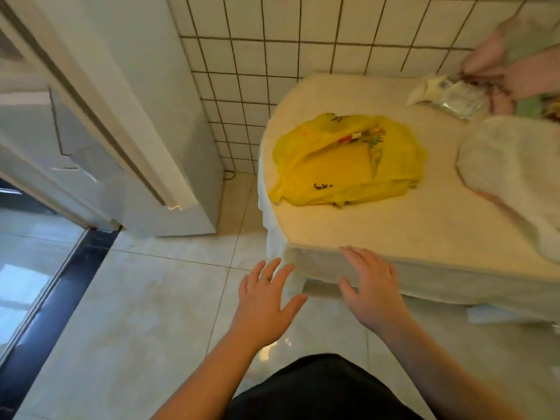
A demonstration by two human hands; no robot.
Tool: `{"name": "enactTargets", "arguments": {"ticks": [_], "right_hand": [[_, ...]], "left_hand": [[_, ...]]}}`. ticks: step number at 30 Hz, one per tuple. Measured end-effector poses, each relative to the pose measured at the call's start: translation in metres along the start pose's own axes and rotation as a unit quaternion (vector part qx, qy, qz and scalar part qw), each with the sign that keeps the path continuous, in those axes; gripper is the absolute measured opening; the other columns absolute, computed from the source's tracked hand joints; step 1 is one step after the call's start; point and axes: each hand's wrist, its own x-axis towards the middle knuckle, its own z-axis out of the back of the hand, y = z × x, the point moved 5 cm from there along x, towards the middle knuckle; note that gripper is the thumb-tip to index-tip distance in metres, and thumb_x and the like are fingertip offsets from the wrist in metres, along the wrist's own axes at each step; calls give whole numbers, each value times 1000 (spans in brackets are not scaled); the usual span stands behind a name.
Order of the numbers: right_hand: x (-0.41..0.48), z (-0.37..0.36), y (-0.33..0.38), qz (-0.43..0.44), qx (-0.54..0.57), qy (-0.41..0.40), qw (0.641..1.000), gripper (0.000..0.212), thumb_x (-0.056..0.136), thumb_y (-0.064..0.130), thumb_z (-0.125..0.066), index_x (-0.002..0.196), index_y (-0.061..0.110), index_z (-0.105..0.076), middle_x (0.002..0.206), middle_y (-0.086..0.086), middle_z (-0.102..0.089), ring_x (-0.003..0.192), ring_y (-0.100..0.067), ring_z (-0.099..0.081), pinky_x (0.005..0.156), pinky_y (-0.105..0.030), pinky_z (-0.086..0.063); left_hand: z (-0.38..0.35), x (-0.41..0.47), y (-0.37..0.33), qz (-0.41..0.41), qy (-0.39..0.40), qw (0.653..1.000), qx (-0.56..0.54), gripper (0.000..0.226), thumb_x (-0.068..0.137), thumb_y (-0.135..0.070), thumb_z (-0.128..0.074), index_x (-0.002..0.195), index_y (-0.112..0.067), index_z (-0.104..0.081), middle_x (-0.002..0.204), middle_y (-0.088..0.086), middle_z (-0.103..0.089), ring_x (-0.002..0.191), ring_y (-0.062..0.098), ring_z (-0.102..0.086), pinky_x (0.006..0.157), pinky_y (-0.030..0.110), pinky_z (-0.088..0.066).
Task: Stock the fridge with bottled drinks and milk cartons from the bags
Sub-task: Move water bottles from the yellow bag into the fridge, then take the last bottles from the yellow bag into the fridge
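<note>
A yellow plastic bag (345,165) lies slumped on the table (378,228), which is covered with a cream cloth; packaging shows through the bag's open top. A white bag (515,174) lies at the table's right edge. The white fridge (145,122) stands to the left against the tiled wall. My left hand (266,301) hovers over the floor with fingers spread, holding nothing. My right hand (369,289) is stretched out flat at the table's near edge, also holding nothing. Both hands are short of the yellow bag.
Another person's hands (509,74) handle a clear packet (451,97) at the table's far right corner. Pale glossy floor tiles (145,298) lie between me and the fridge. A dark threshold strip (60,286) runs along the left.
</note>
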Motion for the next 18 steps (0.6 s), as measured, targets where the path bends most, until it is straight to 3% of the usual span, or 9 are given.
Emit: {"name": "enactTargets", "arguments": {"ticks": [9, 14, 18], "right_hand": [[7, 21, -69, -81, 51, -27, 995, 54, 89, 32, -64, 140, 29, -48, 140, 8, -51, 132, -18, -43, 107, -43, -31], [51, 37, -88, -100, 48, -45, 993, 54, 85, 38, -53, 138, 27, -52, 137, 6, -54, 129, -20, -46, 104, -42, -33], [103, 53, -95, -103, 43, -66, 992, 52, 88, 32, -65, 138, 28, -52, 138, 7, -53, 129, -20, -46, 104, -42, -31]], "left_hand": [[-9, 66, -50, -44, 14, 999, 9, 64, 95, -66, -34, 153, -41, -20, 164, -9, -14, 151, 18, -3, 121, 43, -8], [-4, 125, -62, -53, 12, 998, -8, 62, 96, -64, -35, 152, -42, -22, 163, -9, -17, 151, 19, -4, 121, 42, -7], [15, 180, -70, -67, 11, 998, -15, 64, 92, -68, -32, 150, -41, -27, 163, -8, -18, 151, 19, -4, 120, 43, -8]]}}
